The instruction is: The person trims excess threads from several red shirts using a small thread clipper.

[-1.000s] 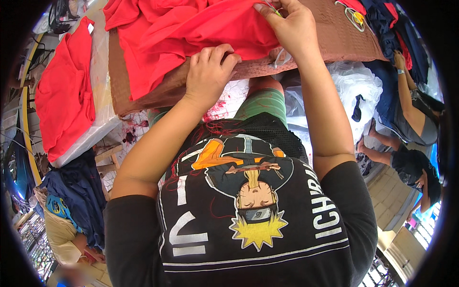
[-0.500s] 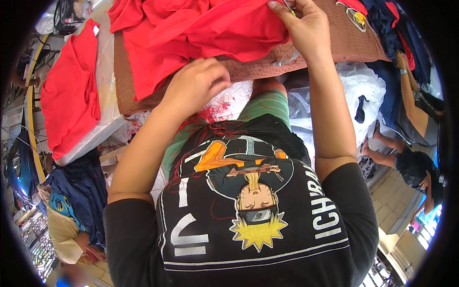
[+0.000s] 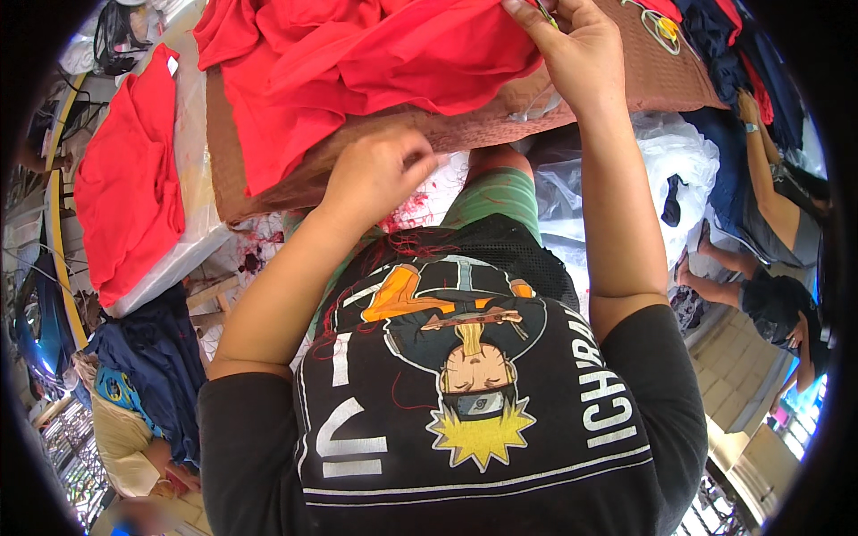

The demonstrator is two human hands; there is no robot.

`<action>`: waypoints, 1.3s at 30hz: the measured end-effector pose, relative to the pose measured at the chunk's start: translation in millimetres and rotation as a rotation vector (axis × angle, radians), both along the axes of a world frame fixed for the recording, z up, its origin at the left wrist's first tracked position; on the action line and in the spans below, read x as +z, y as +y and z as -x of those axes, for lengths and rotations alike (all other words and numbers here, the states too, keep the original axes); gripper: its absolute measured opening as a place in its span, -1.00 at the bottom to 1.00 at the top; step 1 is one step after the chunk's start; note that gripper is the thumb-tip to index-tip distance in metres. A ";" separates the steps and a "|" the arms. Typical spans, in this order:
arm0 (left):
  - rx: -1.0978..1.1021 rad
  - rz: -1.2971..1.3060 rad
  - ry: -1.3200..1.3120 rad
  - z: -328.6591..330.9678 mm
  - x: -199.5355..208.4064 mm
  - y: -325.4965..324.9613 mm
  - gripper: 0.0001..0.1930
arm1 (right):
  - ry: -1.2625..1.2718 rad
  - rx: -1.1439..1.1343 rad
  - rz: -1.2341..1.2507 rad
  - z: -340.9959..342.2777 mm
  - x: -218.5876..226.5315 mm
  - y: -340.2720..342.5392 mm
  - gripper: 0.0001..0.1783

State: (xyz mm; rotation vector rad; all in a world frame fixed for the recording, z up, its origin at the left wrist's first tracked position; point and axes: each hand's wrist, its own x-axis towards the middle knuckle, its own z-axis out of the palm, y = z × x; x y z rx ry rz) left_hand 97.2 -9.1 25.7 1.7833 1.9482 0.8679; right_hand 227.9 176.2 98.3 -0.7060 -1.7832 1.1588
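A bunched red garment [image 3: 375, 67] lies over the brown cloth-covered work surface [image 3: 657, 89], one part hanging over its near left edge. At the garment's right end, my right hand [image 3: 585, 58] is closed around a small pair of thread snips [image 3: 546, 12], only partly visible. Its thumb and forefinger are also at the red cloth's edge. My left hand [image 3: 375, 170] is in front of the near edge, below the garment and apart from it. Its fingers are loosely curled with a gap to the thumb, and nothing shows in them.
Another red garment [image 3: 134, 179] lies on a plastic-covered surface at the left. Loose red threads [image 3: 416, 243] cling to my lap. Clear plastic sheeting [image 3: 626, 170] hangs at the right. A yellow-and-white cord [image 3: 663, 34] lies at the far right. Other people sit at both sides.
My left hand has shifted slightly right and down, away from the garment. My right hand keeps its grip at the cloth's edge. The view has shifted a little.
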 end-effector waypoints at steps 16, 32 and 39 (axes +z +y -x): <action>-0.345 0.817 -0.205 6.9 18.4 4.5 -0.63 | -0.002 -0.027 -0.024 -1.2 -1.0 11.3 -0.92; 0.135 0.588 -1.665 -1.4 -98.9 7.5 -0.79 | -0.038 -0.016 -0.032 0.2 2.8 0.8 -0.91; -0.111 -0.293 -0.045 -1.9 29.9 -3.0 -0.65 | -0.125 -0.048 -0.118 -5.5 11.6 -6.1 -0.87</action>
